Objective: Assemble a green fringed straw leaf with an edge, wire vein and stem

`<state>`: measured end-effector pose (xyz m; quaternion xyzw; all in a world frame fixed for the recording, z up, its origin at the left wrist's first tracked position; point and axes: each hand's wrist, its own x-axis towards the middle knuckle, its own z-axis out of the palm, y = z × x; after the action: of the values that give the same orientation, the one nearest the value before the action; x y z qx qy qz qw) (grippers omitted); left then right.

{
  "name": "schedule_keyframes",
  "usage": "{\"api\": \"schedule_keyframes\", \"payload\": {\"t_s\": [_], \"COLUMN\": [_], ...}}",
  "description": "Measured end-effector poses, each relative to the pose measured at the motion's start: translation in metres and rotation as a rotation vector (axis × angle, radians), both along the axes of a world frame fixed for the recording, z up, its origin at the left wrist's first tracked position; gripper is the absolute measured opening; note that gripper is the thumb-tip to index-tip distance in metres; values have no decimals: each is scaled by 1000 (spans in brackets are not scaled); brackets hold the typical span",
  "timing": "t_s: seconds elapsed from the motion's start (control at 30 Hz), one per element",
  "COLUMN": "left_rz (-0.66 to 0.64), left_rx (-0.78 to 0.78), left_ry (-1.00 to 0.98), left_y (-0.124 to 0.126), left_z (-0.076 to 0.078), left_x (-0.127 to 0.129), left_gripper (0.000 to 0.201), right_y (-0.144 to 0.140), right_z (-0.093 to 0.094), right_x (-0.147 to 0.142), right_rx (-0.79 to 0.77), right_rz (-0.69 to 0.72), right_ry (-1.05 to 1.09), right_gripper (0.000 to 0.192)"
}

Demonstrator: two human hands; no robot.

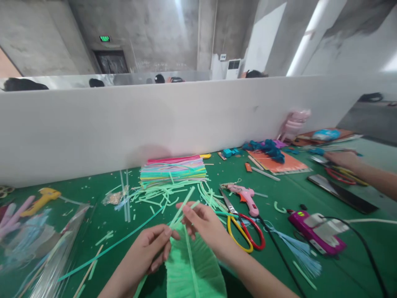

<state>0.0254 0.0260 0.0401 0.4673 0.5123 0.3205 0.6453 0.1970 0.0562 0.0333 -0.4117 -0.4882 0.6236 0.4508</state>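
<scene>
Head view: nearest, a green paper leaf [194, 269] runs lengthwise away from the body between both hands. Left hand [149, 250] pinches its near edge; right hand [204, 225] pinches the pale green straws [182, 205] slanting up-right. Scissors [243, 227] lie rightward on the tabletop [341, 281].

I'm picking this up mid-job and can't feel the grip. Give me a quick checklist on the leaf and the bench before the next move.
1. Left hand on the green paper leaf: ok, fingers pinch its top edge.
2. Right hand on the pale green straws: ok, pinched at the leaf's tip.
3. Scissors shut: ok, lying beside the right hand.
4. Pink glue gun parked: ok, flat on the green mat.
5. Glue gun hot: cannot tell.
6. Co-worker's hand apart: ok, far right.
</scene>
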Motion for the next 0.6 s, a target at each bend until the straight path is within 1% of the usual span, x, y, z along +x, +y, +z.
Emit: {"api": "schedule_keyframes", "payload": {"t_s": [0.07, 0.13, 0.27, 0.33, 0.37, 0.43, 0.47, 0.5, 0.53, 0.57, 0.6], "left_rz": [-28, -28, -81, -121, -128, -115, -103, -89, -79, -74, -75], "left_rx": [42, 80, 77, 71, 77, 97, 105, 112, 117, 122, 127], "left_ry": [49, 88, 173, 191, 197, 210, 219, 229, 240, 251, 264], "left_y": [0, 2, 7, 10, 11, 14, 16, 18, 19, 20, 21], "left_z": [-1, -4, -14, -17, -19, -22, -23, -25, -26, -27, -28], "left_x": [-1, -4, -13, -17, -19, -23, -24, -25, -25, -25, -23], "left_gripper": [43, 46, 49, 49, 48, 47, 47, 48, 48, 48, 49], "right_y": [3, 3, -1, -1, 0, 9, 18, 30, 46, 64, 85], "right_z": [1, -2, -9, -11, -10, -7, -3, 2, 8, 13, 19], "right_x": [0, -1, 1, 4, 8, 20, 29, 40, 53, 67, 82], "right_rx": [23, 13, -13, -13, -2, 72, 133, 220, 297, 353, 387], "right_rz": [11, 14, -48, -10, 51, 221, 306, 348, 335, 273, 169], "right_ry": [-22, -29, 9, -3, -42, -222, -368, -556, -755, -970, -1200], "right_gripper": [52, 54, 51, 51, 51, 49, 45, 39, 31, 25, 21]}}
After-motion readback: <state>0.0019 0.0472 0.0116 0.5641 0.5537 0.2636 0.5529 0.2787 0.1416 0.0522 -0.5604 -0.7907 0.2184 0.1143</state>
